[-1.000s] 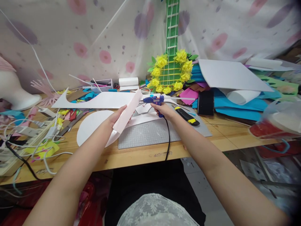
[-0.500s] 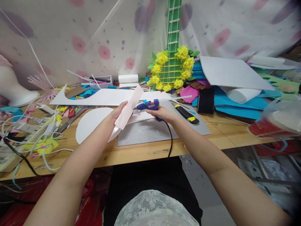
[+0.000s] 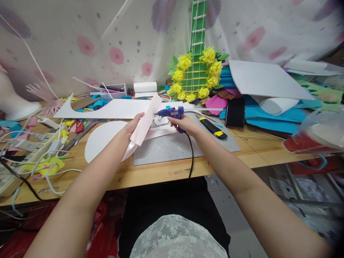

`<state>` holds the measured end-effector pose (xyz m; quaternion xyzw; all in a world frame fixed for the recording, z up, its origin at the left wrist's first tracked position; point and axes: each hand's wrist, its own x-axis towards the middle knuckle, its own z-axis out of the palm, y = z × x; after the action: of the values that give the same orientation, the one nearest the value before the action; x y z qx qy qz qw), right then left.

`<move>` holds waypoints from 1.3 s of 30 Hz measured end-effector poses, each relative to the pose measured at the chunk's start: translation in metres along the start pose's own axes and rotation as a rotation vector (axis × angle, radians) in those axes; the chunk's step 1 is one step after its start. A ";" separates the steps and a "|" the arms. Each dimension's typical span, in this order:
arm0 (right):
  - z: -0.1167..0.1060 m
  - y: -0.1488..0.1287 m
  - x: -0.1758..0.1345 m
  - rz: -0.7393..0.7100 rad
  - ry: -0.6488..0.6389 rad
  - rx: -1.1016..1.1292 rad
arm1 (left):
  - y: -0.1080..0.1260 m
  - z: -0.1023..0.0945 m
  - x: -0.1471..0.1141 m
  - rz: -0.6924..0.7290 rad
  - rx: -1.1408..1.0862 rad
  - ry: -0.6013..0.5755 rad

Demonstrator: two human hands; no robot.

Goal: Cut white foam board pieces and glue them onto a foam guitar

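My left hand (image 3: 134, 124) is closed on a pale pink paper strip (image 3: 147, 121), which it holds tilted above the table; most of its fingers are hidden behind the strip. My right hand (image 3: 183, 123) grips a blue hot glue gun (image 3: 172, 113) with a long clear glue stick (image 3: 208, 109) out of its back. The gun's nozzle points left, at or very near the strip's right edge. Under the hands are white cut-out pieces, one with a rounded end (image 3: 103, 139), and a grey cutting mat (image 3: 158, 154).
A black and yellow utility knife (image 3: 213, 128) and a phone (image 3: 235, 113) lie to the right. Behind stands a green guitar-shaped piece (image 3: 198, 59) with yellow paper flowers. Power strip and cables (image 3: 34, 150) crowd the left; a plastic jug (image 3: 317, 134) stands right.
The glue gun has shifted slightly right and up along the pink strip's edge, its stick now more level. The camera view has moved a little; both hands keep their holds.
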<state>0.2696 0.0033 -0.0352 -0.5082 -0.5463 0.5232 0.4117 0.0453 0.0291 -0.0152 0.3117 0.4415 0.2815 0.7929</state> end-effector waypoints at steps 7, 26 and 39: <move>0.004 0.002 -0.003 0.012 -0.086 -0.117 | 0.006 -0.005 0.012 0.057 0.047 0.041; 0.011 -0.029 -0.020 -0.037 -0.320 -0.179 | 0.028 0.006 0.026 0.150 -0.026 0.130; 0.006 -0.026 -0.014 -0.127 -0.240 0.113 | 0.017 0.003 0.033 0.337 0.315 0.283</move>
<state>0.2626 -0.0099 -0.0088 -0.3823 -0.5925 0.5829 0.4037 0.0594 0.0633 -0.0183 0.4581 0.5280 0.3781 0.6070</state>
